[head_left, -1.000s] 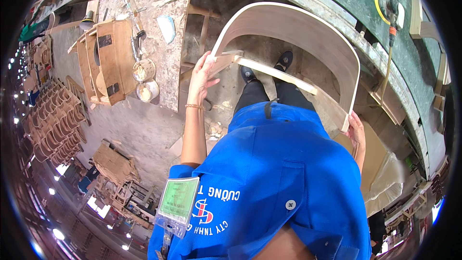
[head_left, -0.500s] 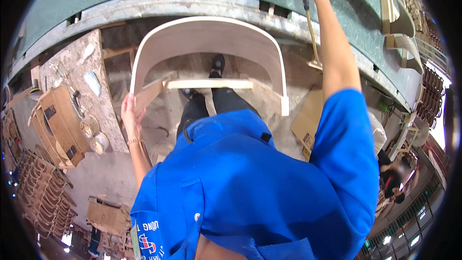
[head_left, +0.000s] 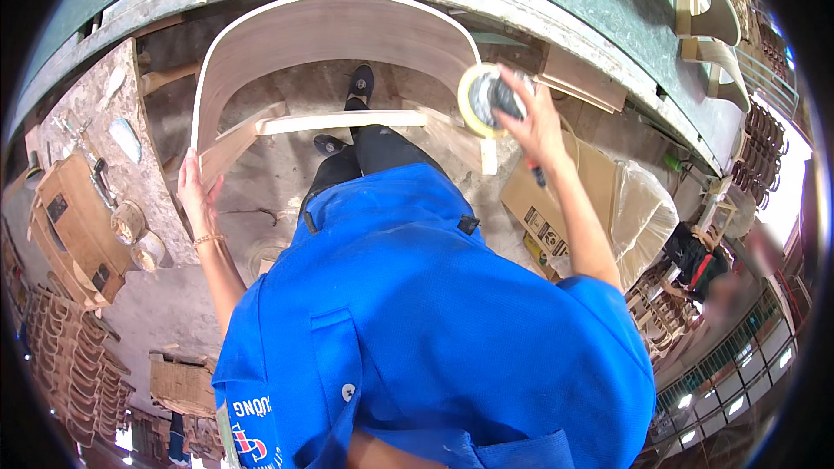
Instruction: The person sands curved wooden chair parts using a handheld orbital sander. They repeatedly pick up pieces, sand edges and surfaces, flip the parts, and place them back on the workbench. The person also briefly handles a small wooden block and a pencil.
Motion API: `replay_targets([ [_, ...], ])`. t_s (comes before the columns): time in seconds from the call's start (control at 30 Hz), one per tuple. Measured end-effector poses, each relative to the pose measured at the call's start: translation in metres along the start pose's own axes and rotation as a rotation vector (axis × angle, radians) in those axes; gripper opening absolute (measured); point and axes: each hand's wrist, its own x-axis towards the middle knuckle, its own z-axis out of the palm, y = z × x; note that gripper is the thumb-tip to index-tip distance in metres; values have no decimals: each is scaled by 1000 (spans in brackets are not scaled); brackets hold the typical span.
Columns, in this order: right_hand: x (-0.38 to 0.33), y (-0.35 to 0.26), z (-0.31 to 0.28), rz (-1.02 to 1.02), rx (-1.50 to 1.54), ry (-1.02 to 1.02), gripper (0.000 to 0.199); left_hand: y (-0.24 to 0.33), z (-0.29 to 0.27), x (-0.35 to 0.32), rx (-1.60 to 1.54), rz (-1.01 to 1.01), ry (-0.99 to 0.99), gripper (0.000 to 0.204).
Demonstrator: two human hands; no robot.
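In front of my body is a curved wooden chair back (head_left: 261,56), a pale U-shaped panel with a straight wooden crossbar (head_left: 347,123) joining its two sides. My left hand (head_left: 198,191) grips the lower left end of the panel. At the panel's right side, my right hand (head_left: 540,128) is closed round a round power sander (head_left: 478,100) with a yellow-rimmed disc and a dark body. The disc overlaps the right side of the panel; whether it touches the wood I cannot tell. A black and orange hose fitting (head_left: 536,172) hangs below my right hand.
A green-topped workbench (head_left: 608,26) runs across the far side, with curved wooden pieces (head_left: 712,13) on its right. Cardboard (head_left: 552,195) and clear plastic sheeting (head_left: 645,208) lie right. A board (head_left: 95,113) with tools stands left. Another person (head_left: 695,265) works at far right.
My right hand has come down from over the bench to the panel's right side, bringing the sander. The chair back appears slightly further left and up; my left hand still holds it.
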Motion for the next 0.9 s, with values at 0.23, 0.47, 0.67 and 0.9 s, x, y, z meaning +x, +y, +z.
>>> replay_targets([
  [0.23,-20,-8,10,108,-21,74,72,0,1,6,-17,39,-41,48],
  [0.47,-19,-12,14,27,-49,83,70,-1,-2,10,-36,54,-38,50],
  [0.67,-23,-10,15,34,-67,91,70,-3,-1,7,-58,38,-45,50],
  [0.9,-17,-7,18,36,-92,102,70,1,-1,7,-34,33,-26,49],
])
